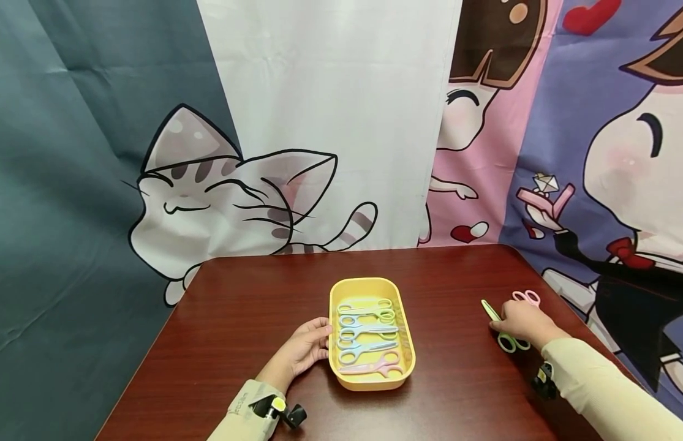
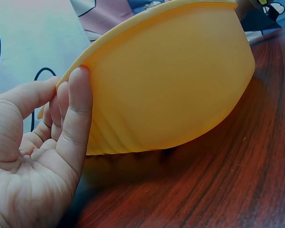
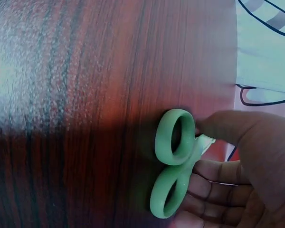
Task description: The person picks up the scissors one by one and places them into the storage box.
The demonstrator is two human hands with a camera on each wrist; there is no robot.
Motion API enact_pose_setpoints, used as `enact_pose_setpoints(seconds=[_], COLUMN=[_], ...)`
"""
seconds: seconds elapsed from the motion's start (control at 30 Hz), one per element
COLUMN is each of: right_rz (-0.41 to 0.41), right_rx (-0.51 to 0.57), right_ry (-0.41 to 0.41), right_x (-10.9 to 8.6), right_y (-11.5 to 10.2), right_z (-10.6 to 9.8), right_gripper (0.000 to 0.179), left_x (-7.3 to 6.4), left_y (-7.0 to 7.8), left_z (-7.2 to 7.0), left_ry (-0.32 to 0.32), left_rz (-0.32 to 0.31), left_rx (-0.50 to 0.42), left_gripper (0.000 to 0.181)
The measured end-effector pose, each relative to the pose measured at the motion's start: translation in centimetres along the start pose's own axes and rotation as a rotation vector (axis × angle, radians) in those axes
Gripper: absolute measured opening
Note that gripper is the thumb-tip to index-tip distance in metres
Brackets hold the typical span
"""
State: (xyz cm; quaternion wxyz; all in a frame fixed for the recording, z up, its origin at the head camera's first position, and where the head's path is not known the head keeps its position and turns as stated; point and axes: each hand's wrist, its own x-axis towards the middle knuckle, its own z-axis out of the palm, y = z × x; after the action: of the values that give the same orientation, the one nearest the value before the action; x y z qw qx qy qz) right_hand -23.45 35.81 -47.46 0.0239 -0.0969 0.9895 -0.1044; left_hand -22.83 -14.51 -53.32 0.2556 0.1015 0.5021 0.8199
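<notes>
A yellow plastic tray stands on the table with several pairs of scissors inside, pink, blue and green. At its left side my left hand pinches the rim. The left wrist view shows the fingertips of that hand against the tray's outer wall, just under the rim. On the right, my right hand grips green scissors around their middle. Their two loops point toward the wrist camera, close over the table.
Pink-handled scissors lie just beyond my right hand, partly hidden by it. The dark red-brown wooden table ends at a curtain printed with cartoon figures. A small camera is strapped to each wrist.
</notes>
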Motion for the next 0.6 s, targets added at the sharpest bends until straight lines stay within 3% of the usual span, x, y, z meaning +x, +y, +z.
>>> enact_pose_setpoints(seconds=[0.43, 0.6], right_rz=[0.011, -0.021], right_rx=[-0.013, 0.022], right_ry=[0.013, 0.037], right_x=[0.1, 1.3], right_y=[0.2, -1.3], right_z=[0.3, -0.1], right_gripper=[0.029, 0.022], left_x=[0.1, 0.0], left_y=[-0.2, 0.0], left_z=[-0.1, -0.1], left_ry=[0.002, -0.002], left_rz=[-0.006, -0.003], left_rx=[-0.007, -0.008], left_gripper=[0.007, 0.011])
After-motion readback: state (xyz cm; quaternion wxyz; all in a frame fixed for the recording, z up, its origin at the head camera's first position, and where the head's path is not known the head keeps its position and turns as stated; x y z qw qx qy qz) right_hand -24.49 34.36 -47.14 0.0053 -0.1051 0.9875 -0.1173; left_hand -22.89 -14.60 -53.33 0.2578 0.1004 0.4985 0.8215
